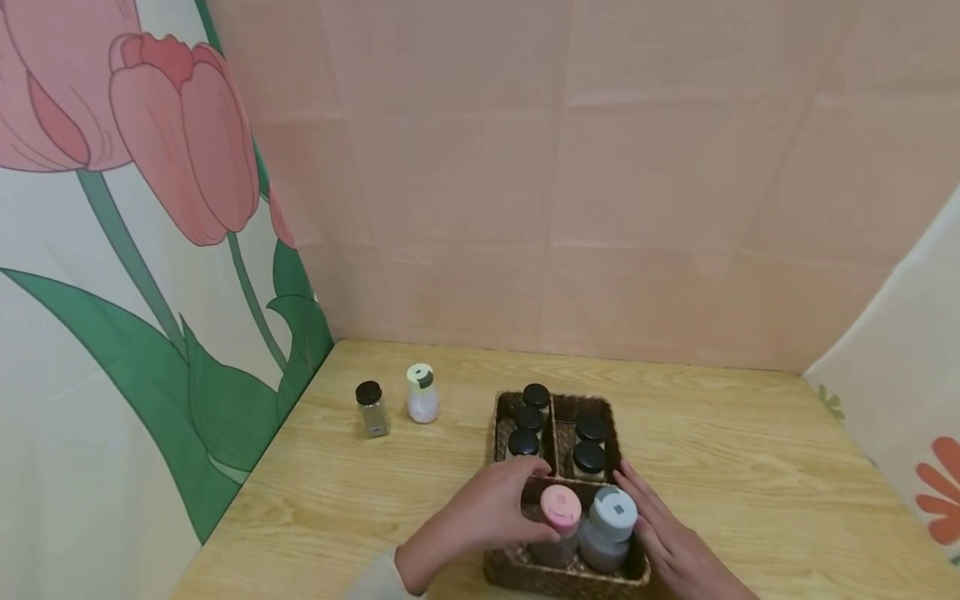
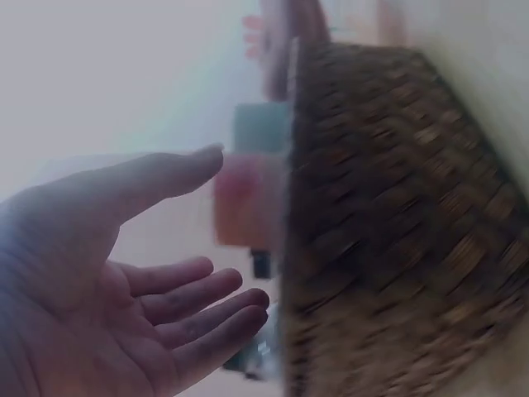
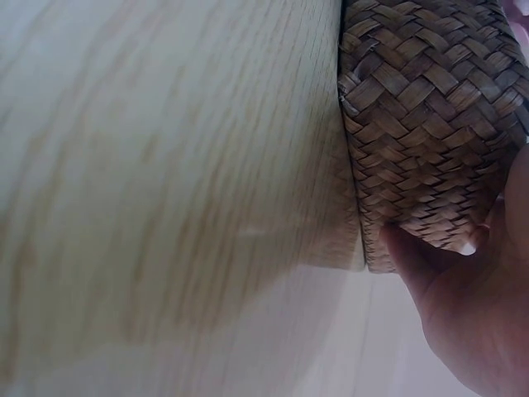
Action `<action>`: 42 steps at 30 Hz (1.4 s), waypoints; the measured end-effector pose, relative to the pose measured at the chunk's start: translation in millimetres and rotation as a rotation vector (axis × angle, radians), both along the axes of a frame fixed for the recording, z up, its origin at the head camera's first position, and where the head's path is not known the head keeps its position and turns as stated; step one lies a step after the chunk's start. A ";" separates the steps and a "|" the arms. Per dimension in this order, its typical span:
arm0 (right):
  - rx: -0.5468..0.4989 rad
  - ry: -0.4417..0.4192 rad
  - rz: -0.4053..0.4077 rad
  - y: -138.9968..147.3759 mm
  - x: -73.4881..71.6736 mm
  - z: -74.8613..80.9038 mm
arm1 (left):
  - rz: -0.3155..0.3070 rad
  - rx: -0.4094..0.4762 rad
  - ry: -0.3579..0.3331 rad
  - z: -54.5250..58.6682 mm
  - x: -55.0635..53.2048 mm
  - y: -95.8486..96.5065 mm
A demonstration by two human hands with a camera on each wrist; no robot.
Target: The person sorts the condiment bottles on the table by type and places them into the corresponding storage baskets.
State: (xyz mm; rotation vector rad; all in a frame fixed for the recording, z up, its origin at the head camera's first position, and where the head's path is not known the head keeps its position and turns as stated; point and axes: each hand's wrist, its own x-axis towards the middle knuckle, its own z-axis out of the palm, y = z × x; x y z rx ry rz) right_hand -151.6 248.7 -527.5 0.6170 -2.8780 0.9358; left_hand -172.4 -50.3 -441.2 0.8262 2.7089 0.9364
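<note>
A brown woven basket [image 1: 566, 583] with dividers stands on the table. Its front compartment holds a pink-capped bottle [image 1: 561, 508] beside a bottle with a white and grey cap [image 1: 613, 517]. My left hand [image 1: 506, 504] reaches over the left rim, thumb and fingers spread around the pink cap. In the left wrist view, that hand [image 2: 124, 273] shows relaxed fingers and a gap to the cap. Along the basket's right side lie the fairly straight fingers of my right hand [image 1: 667, 533]. The right wrist view shows this hand [image 3: 471, 306] touching the woven wall [image 3: 430, 124].
Several black-capped jars [image 1: 589, 457] stand in the basket's two back compartments. Left of the basket on the wood-grain table [image 1: 720, 442] are a black-capped jar [image 1: 372, 412] and a bottle with a pale yellow-green cap [image 1: 422, 396]. A pink cloth [image 1: 600, 208] hangs behind the table.
</note>
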 end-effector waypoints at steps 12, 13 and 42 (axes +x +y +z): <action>-0.083 -0.035 0.031 -3.8 3.7 7.5 | 0.160 -0.004 0.070 22.5 -0.9 -30.2; -0.082 -0.017 0.039 -3.8 3.9 7.2 | 0.173 -0.001 0.071 22.4 -1.0 -32.1; -0.086 0.035 0.052 -3.5 5.4 5.5 | 0.519 0.212 0.199 -7.3 -34.2 -79.7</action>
